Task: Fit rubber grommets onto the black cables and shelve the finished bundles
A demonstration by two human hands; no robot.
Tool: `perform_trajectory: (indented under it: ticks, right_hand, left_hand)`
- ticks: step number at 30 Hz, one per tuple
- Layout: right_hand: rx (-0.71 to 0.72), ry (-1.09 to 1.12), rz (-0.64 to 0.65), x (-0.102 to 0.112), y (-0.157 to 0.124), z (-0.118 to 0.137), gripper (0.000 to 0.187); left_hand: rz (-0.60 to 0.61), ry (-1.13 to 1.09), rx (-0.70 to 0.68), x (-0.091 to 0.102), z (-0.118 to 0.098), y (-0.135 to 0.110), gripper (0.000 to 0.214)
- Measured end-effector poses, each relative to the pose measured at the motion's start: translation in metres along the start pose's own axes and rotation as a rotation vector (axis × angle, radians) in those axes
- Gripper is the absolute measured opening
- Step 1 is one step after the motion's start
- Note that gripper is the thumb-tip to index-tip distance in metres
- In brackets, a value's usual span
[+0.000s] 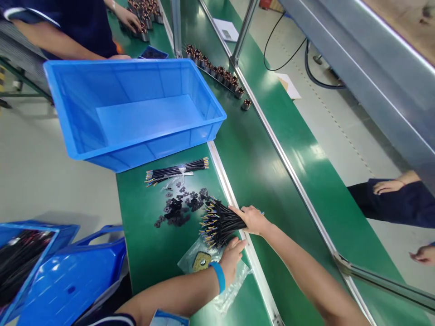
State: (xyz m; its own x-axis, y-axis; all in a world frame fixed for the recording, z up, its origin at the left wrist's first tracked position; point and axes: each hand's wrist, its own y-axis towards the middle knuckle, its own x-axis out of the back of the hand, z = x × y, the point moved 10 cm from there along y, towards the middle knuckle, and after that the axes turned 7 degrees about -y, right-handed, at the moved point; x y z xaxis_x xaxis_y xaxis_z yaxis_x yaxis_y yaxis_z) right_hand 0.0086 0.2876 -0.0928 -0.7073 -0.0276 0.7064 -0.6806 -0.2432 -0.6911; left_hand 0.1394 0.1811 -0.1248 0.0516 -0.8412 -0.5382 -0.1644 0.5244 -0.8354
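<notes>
1. Right hand [253,220]: grip clenched on the right end of the wire bundle [220,225], at the right edge of the tabletop [152,253].
2. Bundle's long axis runs left-right. Its stripped ends fan left, away from my grip.
3. Left hand [233,259]: just near of the bundle, over the plastic bag [234,285], fingertips at the bundle's underside. Can't tell if it's clenched.
4. Black clips [176,210] lie just left of the fanned ends.

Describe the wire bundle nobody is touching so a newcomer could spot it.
Find the big blue bin on the green table. Just before its near wall lies a slim bundle of black wires, tied mid-length with a white band. Unlike the fanned bundle in the right hand, it lies straight and untouched.
</notes>
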Motion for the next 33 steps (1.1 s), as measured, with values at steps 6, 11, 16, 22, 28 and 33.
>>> perform_trajectory:
  ticks: [6,11,16,22,28,33]
  right_hand:
    - [0.011,0.265,0.087,0.006,-0.002,0.003,0.099]
    - [0.002,0.553,0.072,0.016,-0.011,0.025,0.094]
    - [-0.084,0.705,-0.084,0.034,-0.043,0.061,0.088]
    - [-0.401,1.027,-0.572,0.034,-0.124,0.115,0.081]
    - [-0.833,1.271,-1.049,-0.023,-0.203,0.197,0.078]
    - [-1.325,1.173,-1.429,-0.070,-0.268,0.297,0.067]
  left_hand:
    - [-0.034,-0.180,-0.141,-0.020,-0.042,0.022,0.044]
    - [-0.066,-0.208,-0.212,-0.023,-0.064,0.029,0.046]
    - [-0.039,-0.021,-0.277,-0.011,-0.070,-0.004,0.053]
    - [0.182,0.443,-0.410,-0.021,-0.091,-0.090,0.049]
    - [0.538,0.968,-0.443,-0.054,-0.074,-0.177,0.059]
    - [0.771,1.405,-0.276,-0.026,0.010,-0.225,0.058]
